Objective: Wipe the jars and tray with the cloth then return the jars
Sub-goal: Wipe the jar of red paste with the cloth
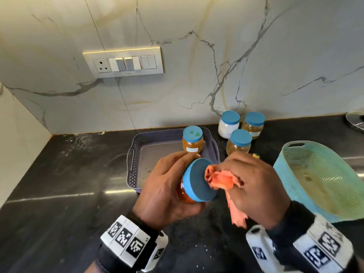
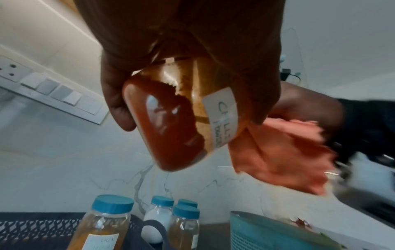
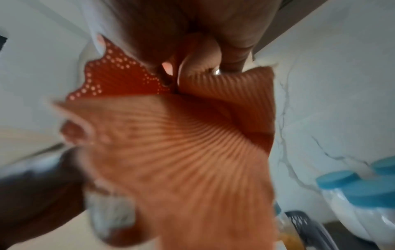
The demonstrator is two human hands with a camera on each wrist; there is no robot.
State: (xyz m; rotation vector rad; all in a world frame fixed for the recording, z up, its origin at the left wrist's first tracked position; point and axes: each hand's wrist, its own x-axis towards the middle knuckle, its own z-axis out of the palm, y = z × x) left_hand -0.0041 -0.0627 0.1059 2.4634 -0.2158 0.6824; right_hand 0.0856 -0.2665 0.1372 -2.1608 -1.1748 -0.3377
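This is a home kitchen. A dark polished stone counter (image 1: 59,174) runs along a white marble-veined wall (image 1: 197,56), where a switch plate with a socket (image 1: 123,62) sits above the counter. On the counter stand blue-lidded spice jars (image 1: 238,141) with handwritten labels, a grey perforated tray (image 1: 137,154) left of them, and a teal plastic basket (image 1: 319,180) to their right.

We cannot read the whole label (image 2: 222,121) on the held jar (image 2: 169,121); the left hand (image 2: 181,50) hides its upper part. The cloth (image 3: 181,152) blurs across the right wrist view, hiding most of the right hand (image 3: 192,25). At the counter's right edge, a metal lid (image 1: 355,121) is cut off.
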